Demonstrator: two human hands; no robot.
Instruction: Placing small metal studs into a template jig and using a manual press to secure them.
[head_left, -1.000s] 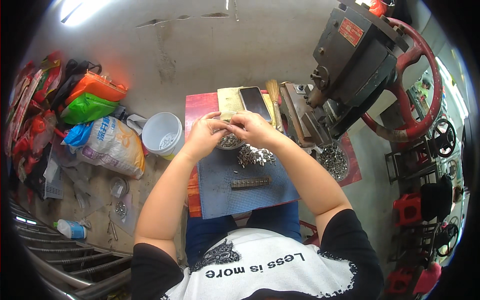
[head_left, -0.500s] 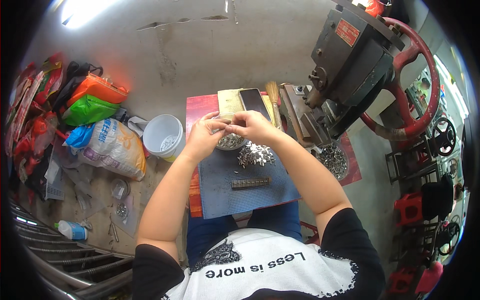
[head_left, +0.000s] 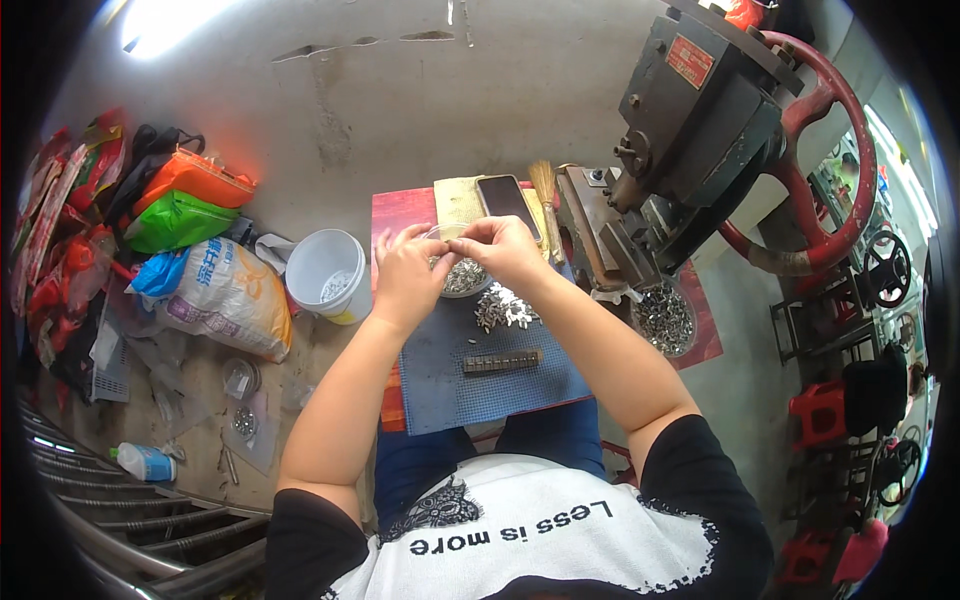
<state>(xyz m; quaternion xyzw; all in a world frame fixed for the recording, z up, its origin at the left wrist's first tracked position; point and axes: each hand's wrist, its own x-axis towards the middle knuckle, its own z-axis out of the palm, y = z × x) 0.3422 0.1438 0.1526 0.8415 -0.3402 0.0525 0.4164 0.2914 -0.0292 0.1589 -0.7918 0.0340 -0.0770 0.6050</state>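
Observation:
My left hand [head_left: 408, 280] and my right hand [head_left: 504, 252] meet fingertip to fingertip over a round bowl of small shiny metal pieces [head_left: 464, 279]. Both pinch at the same spot. Whatever sits between the fingertips is too small and too covered to name. The left hand's outer fingers are raised and spread. Just nearer than the bowl, a loose heap of small pale pieces [head_left: 506, 308] lies on a blue textured mat [head_left: 435, 385]. Closer to me on that mat rests a short dark metal bar with notches [head_left: 503, 362].
A phone [head_left: 508, 200] lies on yellow cloth beyond my hands, beside a straw brush [head_left: 543, 185]. To the right stands a heavy press [head_left: 690, 120] with a red handwheel [head_left: 838, 105] and a container of metal parts [head_left: 663, 322]. A white bucket [head_left: 318, 262] and bags [head_left: 225, 300] are left.
My left hand has turned a little, its outer fingers lifting and spreading to the left. My right hand has shifted slightly, and the two still meet above the bowl.

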